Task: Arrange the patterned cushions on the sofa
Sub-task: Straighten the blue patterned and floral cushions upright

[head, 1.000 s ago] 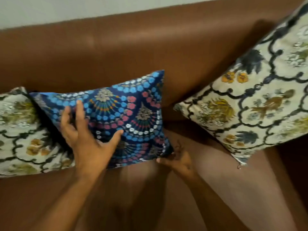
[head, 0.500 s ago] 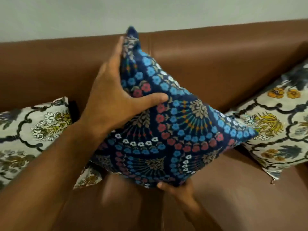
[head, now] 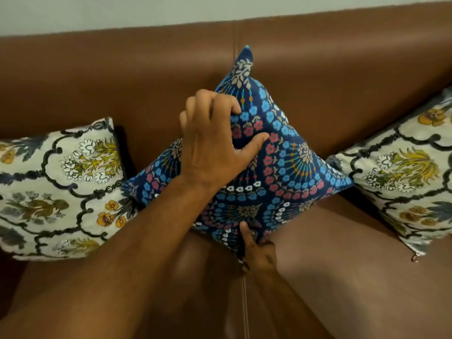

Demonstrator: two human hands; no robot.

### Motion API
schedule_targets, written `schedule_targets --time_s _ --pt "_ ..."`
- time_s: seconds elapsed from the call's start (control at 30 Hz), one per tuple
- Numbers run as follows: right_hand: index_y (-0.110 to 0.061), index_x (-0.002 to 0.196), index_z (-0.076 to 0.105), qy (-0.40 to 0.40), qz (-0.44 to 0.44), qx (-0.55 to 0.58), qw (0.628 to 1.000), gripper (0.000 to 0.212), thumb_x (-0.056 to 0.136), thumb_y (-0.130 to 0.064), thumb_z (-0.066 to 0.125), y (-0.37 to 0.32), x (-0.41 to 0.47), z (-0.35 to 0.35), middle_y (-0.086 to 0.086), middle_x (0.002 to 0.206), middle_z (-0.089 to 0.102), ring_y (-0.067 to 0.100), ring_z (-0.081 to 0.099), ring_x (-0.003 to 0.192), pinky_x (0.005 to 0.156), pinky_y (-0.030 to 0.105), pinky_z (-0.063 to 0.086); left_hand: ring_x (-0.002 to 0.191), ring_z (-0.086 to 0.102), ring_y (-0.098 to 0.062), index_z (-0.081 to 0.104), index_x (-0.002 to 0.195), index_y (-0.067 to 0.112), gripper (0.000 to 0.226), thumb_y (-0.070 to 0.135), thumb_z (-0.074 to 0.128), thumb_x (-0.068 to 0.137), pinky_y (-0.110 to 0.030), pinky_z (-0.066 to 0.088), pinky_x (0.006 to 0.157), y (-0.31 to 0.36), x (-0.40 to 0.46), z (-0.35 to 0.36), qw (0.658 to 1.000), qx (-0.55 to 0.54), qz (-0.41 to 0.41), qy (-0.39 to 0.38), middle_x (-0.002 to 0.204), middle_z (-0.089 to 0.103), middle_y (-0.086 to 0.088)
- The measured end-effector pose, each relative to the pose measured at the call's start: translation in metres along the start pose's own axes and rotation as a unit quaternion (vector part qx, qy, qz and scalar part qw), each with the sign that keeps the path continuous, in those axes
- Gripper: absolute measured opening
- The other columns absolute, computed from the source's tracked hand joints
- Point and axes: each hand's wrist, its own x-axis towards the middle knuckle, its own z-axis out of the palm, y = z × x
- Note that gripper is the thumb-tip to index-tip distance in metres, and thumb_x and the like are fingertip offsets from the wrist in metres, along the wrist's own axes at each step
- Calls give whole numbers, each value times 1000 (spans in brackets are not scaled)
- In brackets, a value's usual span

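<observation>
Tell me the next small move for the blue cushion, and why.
Probably press the dark blue floral-patterned cushion back against the brown leather sofa backrest and let go. It stands on one corner like a diamond, centred on the backrest seam, between the two cream floral cushions. The left hand grips its upper left side and the right hand pinches its bottom corner, so it looks nearly placed.

We see three cushions along the sofa (head: 342,81) back: the left cushion (head: 56,189) far left, the right cushion (head: 403,182) far right, the middle cushion (head: 281,172) between them, standing on one corner on the seat.
</observation>
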Motion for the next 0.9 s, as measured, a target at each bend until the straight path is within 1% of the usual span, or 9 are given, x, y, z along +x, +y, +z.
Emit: schedule_targets --time_s 0.07,0.17,0.23,0.3,0.47,0.6,0.8,0.83,0.9 --pt "-7 81 64 -19 69 83 994 48 75 -52 82 1 -5 2 6 71 68 21 66 57 51 30 60 94 51 -27 58 96 11 50 56 73 79 -39 40 78 0 -11 2 1000 -2 13 -13 101 55 -10" --pt "0 102 62 -60 105 228 966 26 90 -20 75 -4 -13 4 10 87 64 21 65 76 79 35 62 101 51 -26 62 104 14 47 52 72 78 -34 34 82 -2 -19 -3 999 7 14 -39 108 56 -8" --pt "1 117 60 -87 110 237 961 25 95 -10 67 -9 -20 1 13 105 63 23 62 93 100 40 54 109 51 -25 63 114 15 52 50 71 77 -35 33 88 -2 -22 -11 997 8 15 -74 116 56 -7" --pt "-1 123 61 -93 102 211 968 29 96 -7 66 -10 -30 -3 11 115 65 24 62 103 104 40 52 118 48 -24 61 124 18 56 47 70 76 -41 36 97 -2 -26 -23 995 -5 11 -102 124 54 -6" --pt "-6 96 67 -140 101 80 982 6 92 -3 70 18 -63 -9 6 76 70 19 65 65 61 33 56 120 50 -22 58 117 17 41 32 72 81 -46 46 102 -39 -76 -59 990 -94 -103 -40 125 50 -2" --pt "-2 90 62 -88 102 23 991 21 85 18 67 55 -77 -1 15 67 69 23 62 45 37 25 48 120 52 -25 57 119 11 44 25 75 81 -49 50 99 -109 -145 -95 966 -87 -241 -29 125 49 -9" --pt "1 114 55 -163 2 -52 985 37 83 11 73 66 -94 131 20 107 65 26 64 79 52 25 57 131 44 -32 49 133 11 67 37 76 77 -47 41 112 -259 -165 -188 944 10 -327 -41 139 43 -14" --pt "4 121 56 -167 -43 -76 982 45 82 8 77 62 -93 160 20 116 66 31 67 92 66 26 62 137 38 -34 43 139 12 81 44 78 73 -48 35 117 -286 -161 -200 935 31 -352 -37 147 36 -15" --pt "-1 140 53 -170 -145 -151 963 75 73 -6 88 48 -88 206 18 136 63 36 62 124 100 45 55 148 24 -36 25 151 16 116 57 85 61 -51 22 123 -333 -148 -218 904 34 -425 -25 160 21 -16"
